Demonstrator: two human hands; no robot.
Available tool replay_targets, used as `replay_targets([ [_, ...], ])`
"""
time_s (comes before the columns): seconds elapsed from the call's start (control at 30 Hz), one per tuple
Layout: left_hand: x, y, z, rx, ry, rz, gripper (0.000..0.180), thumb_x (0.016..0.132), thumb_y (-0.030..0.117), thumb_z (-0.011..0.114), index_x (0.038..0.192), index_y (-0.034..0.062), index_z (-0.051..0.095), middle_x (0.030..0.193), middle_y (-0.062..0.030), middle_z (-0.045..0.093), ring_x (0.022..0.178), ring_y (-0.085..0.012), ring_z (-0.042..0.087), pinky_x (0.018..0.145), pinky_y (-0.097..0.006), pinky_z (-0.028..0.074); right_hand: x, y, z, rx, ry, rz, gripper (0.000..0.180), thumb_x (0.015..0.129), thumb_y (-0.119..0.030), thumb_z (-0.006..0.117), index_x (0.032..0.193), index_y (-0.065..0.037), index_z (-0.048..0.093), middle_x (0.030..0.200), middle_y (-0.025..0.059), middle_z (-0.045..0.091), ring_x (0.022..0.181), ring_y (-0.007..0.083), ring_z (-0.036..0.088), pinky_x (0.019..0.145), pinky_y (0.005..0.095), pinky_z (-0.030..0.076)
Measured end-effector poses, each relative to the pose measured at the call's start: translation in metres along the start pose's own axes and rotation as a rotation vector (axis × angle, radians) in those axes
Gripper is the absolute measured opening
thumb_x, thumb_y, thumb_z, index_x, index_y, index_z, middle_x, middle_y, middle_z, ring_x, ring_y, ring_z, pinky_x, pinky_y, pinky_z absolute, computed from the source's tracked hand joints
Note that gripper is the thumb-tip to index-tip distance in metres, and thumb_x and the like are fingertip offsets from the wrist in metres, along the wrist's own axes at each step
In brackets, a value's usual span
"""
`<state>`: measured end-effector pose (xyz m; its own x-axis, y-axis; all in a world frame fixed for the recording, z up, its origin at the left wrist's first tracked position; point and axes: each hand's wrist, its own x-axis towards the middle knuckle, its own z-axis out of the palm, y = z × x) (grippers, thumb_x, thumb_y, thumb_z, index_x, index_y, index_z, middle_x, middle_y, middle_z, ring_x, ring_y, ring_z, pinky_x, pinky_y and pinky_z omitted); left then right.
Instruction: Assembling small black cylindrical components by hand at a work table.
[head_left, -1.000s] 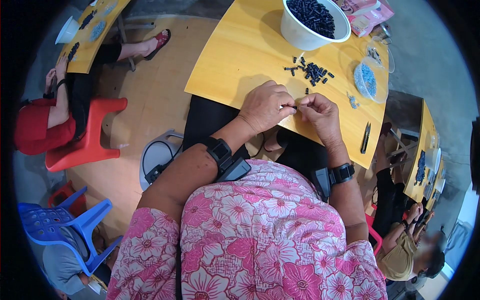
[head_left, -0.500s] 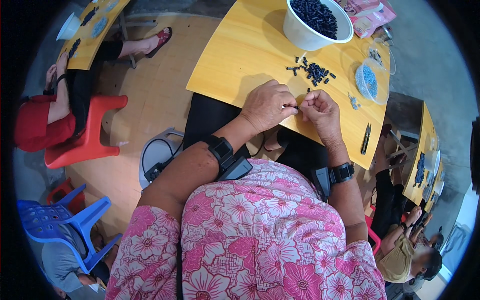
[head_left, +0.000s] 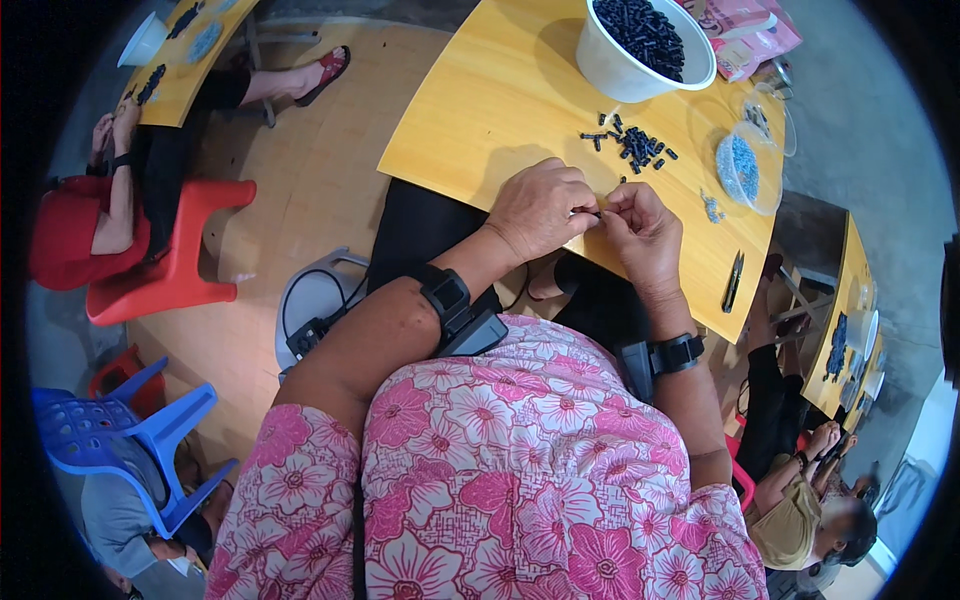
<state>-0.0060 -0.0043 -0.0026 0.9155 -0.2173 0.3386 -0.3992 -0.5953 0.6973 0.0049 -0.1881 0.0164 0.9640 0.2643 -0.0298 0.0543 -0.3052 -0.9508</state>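
Two hands over near edge of table (head_left: 470, 120), small black piece (head_left: 592, 213) between them.
Left hand (head_left: 543, 212) pinches the black piece, thumb and finger narrow; right hand (head_left: 643, 235) just beside it on the right, fingers bent in narrow, can't tell if it grips anything. Loose pile of black pieces (head_left: 640, 148) farther off, white tub (head_left: 608, 72) of more beyond it. Far right: clear bowl (head_left: 768, 187) holding blue bits (head_left: 739, 165). Near right: dark snips (head_left: 733, 282).
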Motion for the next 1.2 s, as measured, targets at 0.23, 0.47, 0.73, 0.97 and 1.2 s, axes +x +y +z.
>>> replay_targets([
  [0.23, 0.0, -0.001, 0.001, 0.027, -0.026, -0.026, 0.008, 0.074, 0.02, 0.073, 0.076, 0.0124, 0.071, 0.08, -0.0026, 0.063, 0.086, -0.0251, 0.06, 0.075, -0.039, 0.052, -0.008, -0.007, 0.006, -0.494, 0.054, -0.278, 0.014, 0.083, -0.003, 0.07, 0.095, -0.008, 0.065, 0.082, 0.01, 0.062, 0.075, 0.0166, 0.065, 0.069, 0.0294, 0.052],
  [0.47, 0.002, 0.0, 0.003, -0.019, -0.002, -0.032, 0.011, 0.074, 0.022, 0.073, 0.073, 0.0114, 0.072, 0.08, -0.0014, 0.065, 0.087, -0.0239, 0.061, 0.076, -0.038, 0.052, -0.02, 0.014, 0.004, 0.05, 0.148, 0.015, 0.022, 0.084, 0.002, 0.068, 0.104, -0.006, 0.069, 0.09, 0.0079, 0.069, 0.081, 0.0198, 0.067, 0.074, 0.0281, 0.053],
  [0.73, 0.001, -0.002, 0.002, -0.02, -0.008, -0.028, 0.009, 0.076, 0.02, 0.071, 0.075, 0.012, 0.071, 0.08, -0.0022, 0.065, 0.086, -0.0253, 0.061, 0.075, -0.04, 0.052, -0.02, 0.004, 0.004, -0.405, 0.129, -0.306, 0.013, 0.086, 0.007, 0.067, 0.096, -0.001, 0.07, 0.089, 0.0065, 0.067, 0.076, 0.0126, 0.066, 0.072, 0.0241, 0.053],
  [0.97, 0.001, -0.002, 0.002, -0.033, -0.018, -0.027, 0.007, 0.076, 0.018, 0.069, 0.074, 0.0112, 0.069, 0.079, -0.004, 0.064, 0.084, -0.0272, 0.061, 0.073, -0.041, 0.05, -0.021, 0.006, 0.004, -0.36, 0.113, -0.28, 0.021, 0.078, 0.008, 0.066, 0.095, -0.004, 0.071, 0.09, 0.0093, 0.064, 0.081, 0.0214, 0.064, 0.071, 0.0284, 0.052],
  [1.2, 0.002, -0.003, 0.004, -0.015, -0.017, -0.005, 0.011, 0.075, 0.023, 0.072, 0.075, 0.0119, 0.072, 0.08, -0.0021, 0.064, 0.087, -0.025, 0.06, 0.076, -0.039, 0.052, -0.018, 0.015, 0.002, -0.461, 0.084, -0.424, 0.013, 0.086, 0.007, 0.066, 0.094, -0.002, 0.069, 0.087, 0.0112, 0.067, 0.08, 0.0207, 0.065, 0.073, 0.0277, 0.052],
])
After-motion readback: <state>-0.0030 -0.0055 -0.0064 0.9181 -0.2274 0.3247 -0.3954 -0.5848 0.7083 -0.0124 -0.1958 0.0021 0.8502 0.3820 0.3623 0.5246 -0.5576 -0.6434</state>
